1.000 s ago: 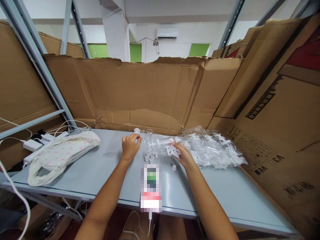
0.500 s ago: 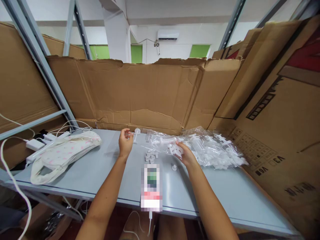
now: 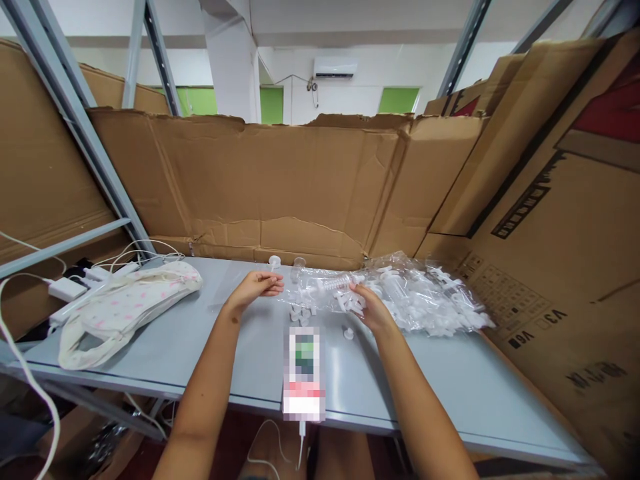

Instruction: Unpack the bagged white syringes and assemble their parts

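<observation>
My right hand grips the right part of a clear plastic bag, thumb on top. Inside the bag lie a ribbed clear tube and several small white plastic pieces. At the bag's left end is my left hand, its fingers stretched out to the right, with nothing visible in them. Just behind those fingers stands a white plunger-like piece with a round top. A clear cup-like piece sits behind the bag. Several small white caps lie in front of it.
To the right spreads a heap of bagged white plastic parts. A phone with a blurred screen lies at the front edge, cable attached. One white cap is nearby. On the left are a cloth bag and power strips. Cardboard walls the back.
My left hand has come down and right from beside the plunger-like piece to the bag's left end, its fingers now stretched out. My right hand keeps its grip on the bag.
</observation>
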A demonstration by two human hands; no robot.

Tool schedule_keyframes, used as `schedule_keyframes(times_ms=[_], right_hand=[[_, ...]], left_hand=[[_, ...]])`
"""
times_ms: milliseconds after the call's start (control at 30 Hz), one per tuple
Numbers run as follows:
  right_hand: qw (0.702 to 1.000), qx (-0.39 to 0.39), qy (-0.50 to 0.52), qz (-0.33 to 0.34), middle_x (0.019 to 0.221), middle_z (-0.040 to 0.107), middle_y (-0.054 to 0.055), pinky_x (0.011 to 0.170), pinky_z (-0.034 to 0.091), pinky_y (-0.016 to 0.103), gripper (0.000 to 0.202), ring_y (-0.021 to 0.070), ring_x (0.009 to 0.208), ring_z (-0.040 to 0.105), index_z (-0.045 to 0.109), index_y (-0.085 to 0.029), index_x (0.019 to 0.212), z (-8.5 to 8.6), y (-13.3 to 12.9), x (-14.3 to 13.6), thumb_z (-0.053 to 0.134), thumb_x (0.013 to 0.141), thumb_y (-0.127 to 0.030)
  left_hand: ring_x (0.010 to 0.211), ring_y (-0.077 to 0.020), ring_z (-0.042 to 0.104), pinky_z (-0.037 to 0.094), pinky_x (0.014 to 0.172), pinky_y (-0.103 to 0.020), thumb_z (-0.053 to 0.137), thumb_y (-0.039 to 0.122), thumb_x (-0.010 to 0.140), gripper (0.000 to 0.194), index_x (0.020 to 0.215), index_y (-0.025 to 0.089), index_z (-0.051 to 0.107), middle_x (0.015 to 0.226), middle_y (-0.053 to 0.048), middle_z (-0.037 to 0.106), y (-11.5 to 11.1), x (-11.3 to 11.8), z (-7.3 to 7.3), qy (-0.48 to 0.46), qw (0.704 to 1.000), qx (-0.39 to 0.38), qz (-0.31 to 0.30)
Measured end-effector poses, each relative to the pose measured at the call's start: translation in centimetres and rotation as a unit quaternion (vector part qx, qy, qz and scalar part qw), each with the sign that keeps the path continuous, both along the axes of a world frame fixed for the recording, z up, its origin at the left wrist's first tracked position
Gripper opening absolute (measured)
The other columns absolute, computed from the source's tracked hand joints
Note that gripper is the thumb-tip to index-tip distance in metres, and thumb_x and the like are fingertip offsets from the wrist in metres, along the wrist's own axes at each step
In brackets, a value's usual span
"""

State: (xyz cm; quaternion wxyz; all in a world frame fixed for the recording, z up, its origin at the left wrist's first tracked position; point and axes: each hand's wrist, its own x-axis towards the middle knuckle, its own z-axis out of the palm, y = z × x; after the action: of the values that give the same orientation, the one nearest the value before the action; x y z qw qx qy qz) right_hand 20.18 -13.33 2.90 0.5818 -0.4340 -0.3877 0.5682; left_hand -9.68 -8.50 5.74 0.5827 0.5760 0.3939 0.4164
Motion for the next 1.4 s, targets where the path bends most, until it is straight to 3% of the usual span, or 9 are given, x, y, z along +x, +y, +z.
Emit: schedule_keyframes(times_ms=[200,433,600,767,933,1133,1400], right_hand=[[1.000,-0.028,0.004,-0.005,0.071,0.066,-0.002,0.054,0.047,0.027,0.033,0.0205,0.070,0.065,0.058,-0.027,0.086,0.4,-0.5,-0.3,0.074,0.057,-0.035],[0.998,-0.046,0.031,-0.012,0.079,0.068,-0.001,0.055,0.049,0.026,0.034,0.0197,0.074,0.065,0.057,-0.026,0.085,0.7,-0.7,-0.1,0.075,0.057,-0.033],[0.999,-0.037,0.020,0.011,0.072,0.066,-0.002,0.050,0.045,0.024,0.029,0.0173,0.065,0.062,0.058,-0.027,0.082,1.0,-0.9,-0.2,0.074,0.059,-0.033],[0.998,-0.015,0.035,0.058,0.073,0.066,-0.002,0.051,0.044,0.022,0.027,0.0143,0.062,0.060,0.062,-0.025,0.085,0.9,-0.8,-0.4,0.074,0.061,-0.032],[0.995,0.006,0.043,0.088,0.074,0.066,-0.002,0.055,0.046,0.021,0.028,0.0130,0.062,0.060,0.064,-0.024,0.087,1.0,-0.9,-0.4,0.074,0.062,-0.031],[0.998,-0.021,0.032,0.057,0.080,0.069,-0.001,0.056,0.047,0.023,0.035,0.0158,0.066,0.064,0.063,-0.026,0.093,1.1,-1.0,-0.3,0.075,0.060,-0.031],[0.995,-0.006,0.011,0.096,0.080,0.070,0.000,0.057,0.047,0.024,0.036,0.0160,0.066,0.064,0.063,-0.027,0.097,1.0,-1.1,-0.3,0.075,0.063,-0.032]], left_hand=[[0.104,-0.0246,0.061,0.047,0.092,-0.039,0.068,0.034,0.073,0.043,0.113,0.019,0.063,0.118,-0.014,0.061,-1.2,0.0,1.0,0.006,0.983,-0.004,-0.183],[0.106,-0.0252,0.060,0.041,0.098,-0.044,0.071,0.034,0.070,0.052,0.120,0.024,0.058,0.125,-0.013,0.057,-2.0,1.4,1.4,0.024,0.969,0.008,-0.245],[0.108,-0.0233,0.058,0.041,0.098,-0.041,0.069,0.031,0.072,0.049,0.119,0.025,0.059,0.128,-0.012,0.055,-2.0,1.3,1.3,0.013,0.971,0.033,-0.237],[0.094,-0.0228,0.064,0.048,0.086,-0.041,0.071,0.031,0.068,0.058,0.124,0.028,0.054,0.125,-0.013,0.056,-2.4,2.2,1.1,0.017,0.967,-0.003,-0.256],[0.096,-0.0218,0.063,0.050,0.082,-0.036,0.067,0.034,0.073,0.050,0.122,0.028,0.056,0.126,-0.012,0.055,-2.8,2.7,1.3,0.012,0.960,-0.010,-0.278],[0.097,-0.0226,0.063,0.049,0.082,-0.037,0.070,0.029,0.071,0.058,0.126,0.027,0.053,0.116,-0.012,0.062,-2.9,2.8,1.3,0.007,0.963,0.001,-0.270],[0.091,-0.0187,0.062,0.047,0.084,-0.034,0.069,0.030,0.072,0.065,0.133,0.028,0.044,0.108,-0.010,0.062,-2.9,3.5,0.5,0.007,0.951,-0.013,-0.308]])
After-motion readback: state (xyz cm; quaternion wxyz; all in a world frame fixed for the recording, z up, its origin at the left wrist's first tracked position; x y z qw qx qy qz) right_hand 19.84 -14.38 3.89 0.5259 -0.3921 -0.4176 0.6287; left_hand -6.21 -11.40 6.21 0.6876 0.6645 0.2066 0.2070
